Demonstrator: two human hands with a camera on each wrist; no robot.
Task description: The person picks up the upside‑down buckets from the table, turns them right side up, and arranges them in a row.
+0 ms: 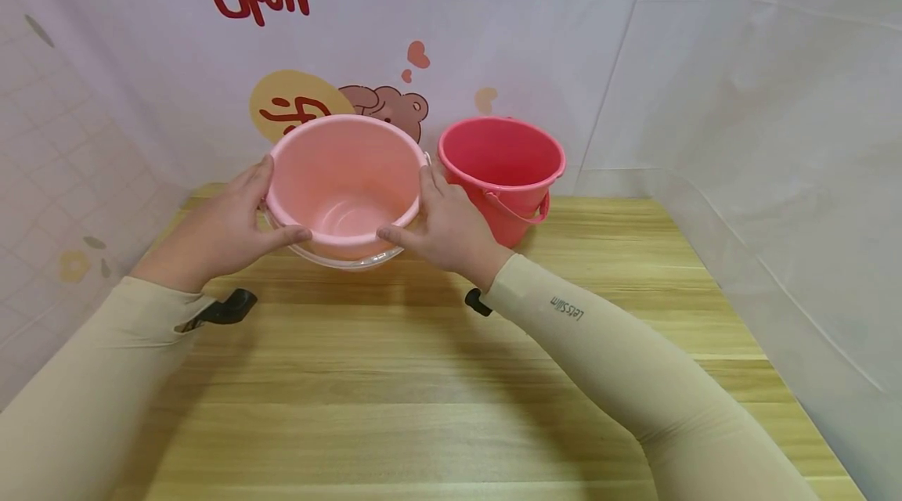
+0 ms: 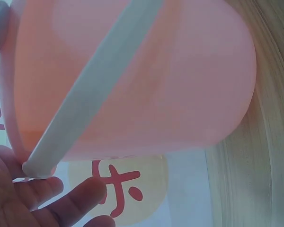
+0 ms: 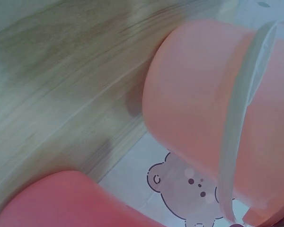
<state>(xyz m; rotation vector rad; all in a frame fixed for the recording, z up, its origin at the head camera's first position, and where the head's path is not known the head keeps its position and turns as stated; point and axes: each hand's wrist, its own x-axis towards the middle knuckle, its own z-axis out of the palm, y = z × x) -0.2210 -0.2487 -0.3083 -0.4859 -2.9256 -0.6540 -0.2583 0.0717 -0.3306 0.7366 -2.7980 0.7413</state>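
Both hands hold a light pink bucket (image 1: 345,172) between them, its mouth facing up toward the head camera. My left hand (image 1: 232,223) grips the rim's left side, thumb lying along the front edge. On the right side my right hand (image 1: 454,227) holds the rim the same way, fingers around the outside. The bucket's white handle (image 2: 97,90) hangs down across its front wall. Its base is close over the wooden table in the left wrist view. A darker pink bucket (image 1: 503,211) stands upright just right of my right hand, handle lowered.
The wooden table (image 1: 395,391) stretches in front of the buckets. A white printed cloth (image 1: 535,39) with red lettering and a bear hangs behind, and pale cloth walls (image 1: 789,211) close in both sides. Black straps or mounts (image 1: 229,307) stick out at the wrists.
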